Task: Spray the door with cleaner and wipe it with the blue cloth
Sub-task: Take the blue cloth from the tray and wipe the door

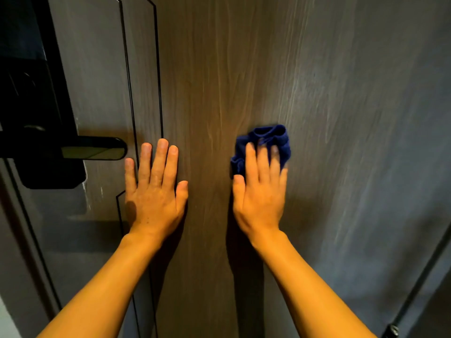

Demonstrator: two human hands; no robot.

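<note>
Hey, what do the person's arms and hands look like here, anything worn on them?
Both are bare. The left hand and right hand show no gloves, rings or bracelets; the left hand's nails look short and plain. The left forearm and right forearm have no sleeves or watch as far as the picture reaches.

You've got no txt, label, brand or no. to read here. The door (244,69) and cloth (266,139) show no markings, and the lock (36,106) is too dark to tell.
</note>
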